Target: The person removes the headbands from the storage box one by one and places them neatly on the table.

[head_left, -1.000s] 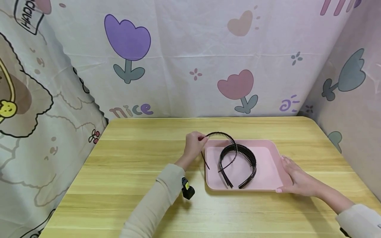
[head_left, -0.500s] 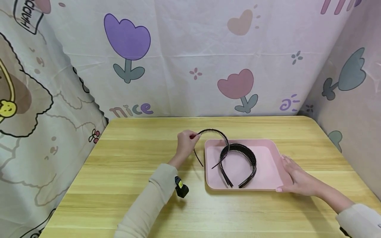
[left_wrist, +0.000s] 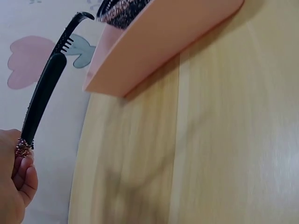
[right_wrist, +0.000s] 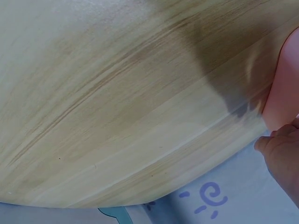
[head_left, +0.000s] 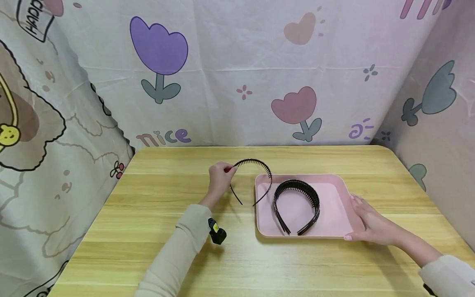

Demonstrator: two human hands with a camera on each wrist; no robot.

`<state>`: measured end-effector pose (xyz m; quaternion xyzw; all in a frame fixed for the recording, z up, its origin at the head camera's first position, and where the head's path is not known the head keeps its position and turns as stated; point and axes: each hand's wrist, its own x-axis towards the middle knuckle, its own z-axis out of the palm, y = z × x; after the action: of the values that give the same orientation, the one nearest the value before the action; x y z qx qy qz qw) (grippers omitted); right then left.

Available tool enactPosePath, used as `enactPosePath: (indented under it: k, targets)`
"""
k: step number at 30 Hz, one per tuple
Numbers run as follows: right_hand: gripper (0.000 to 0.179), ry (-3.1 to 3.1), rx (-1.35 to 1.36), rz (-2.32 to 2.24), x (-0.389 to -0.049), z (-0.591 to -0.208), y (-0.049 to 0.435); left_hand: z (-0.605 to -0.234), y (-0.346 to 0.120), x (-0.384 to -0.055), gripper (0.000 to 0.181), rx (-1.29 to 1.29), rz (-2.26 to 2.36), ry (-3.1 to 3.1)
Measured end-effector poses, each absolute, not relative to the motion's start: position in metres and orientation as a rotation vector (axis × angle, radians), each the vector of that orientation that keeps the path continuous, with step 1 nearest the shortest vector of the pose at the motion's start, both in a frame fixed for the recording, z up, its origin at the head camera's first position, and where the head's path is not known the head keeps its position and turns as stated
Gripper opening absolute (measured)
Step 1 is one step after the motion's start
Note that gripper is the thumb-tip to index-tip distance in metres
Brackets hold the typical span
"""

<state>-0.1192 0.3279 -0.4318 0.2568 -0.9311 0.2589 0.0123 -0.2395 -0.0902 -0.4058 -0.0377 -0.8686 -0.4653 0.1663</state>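
Note:
My left hand (head_left: 219, 178) pinches a thin black toothed headband (head_left: 254, 160) on the left of its arch. The headband hangs raised, its two ends pointing down, and one leg overlaps the tray's left edge in the head view. Close up, the left wrist view shows the headband (left_wrist: 44, 93) with glittery beads near my fingers. Several more black headbands (head_left: 315, 199) lie nested together in the pink tray (head_left: 335, 206). My right hand (head_left: 372, 225) rests against the tray's right side with fingers extended, thumb at the near corner. The right wrist view cuts off most of that hand (right_wrist: 285, 154).
A light wooden table (head_left: 156, 222) carries the tray right of its middle. Behind and at both sides hangs a printed cloth (head_left: 222, 49) with flowers. A small black device (head_left: 217, 234) is worn on the left wrist.
My left hand has moved left with the headband, drawing it from over the nested headbands to beside the tray. The right hand and the tray have stayed put.

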Motion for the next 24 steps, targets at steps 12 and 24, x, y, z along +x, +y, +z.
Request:
enactPosePath:
  k: [12,24]
  targets:
    - [0.11,-2.893,0.812,0.791,-0.12,-0.432,0.329,-0.417,-0.112,-0.247,0.014,0.005,-1.288,-2.467]
    - [0.113,-2.91,0.803,0.798,-0.121,-0.432,0.329,-0.423,-0.128,-0.255,0.015,0.056,-1.257,-2.454]
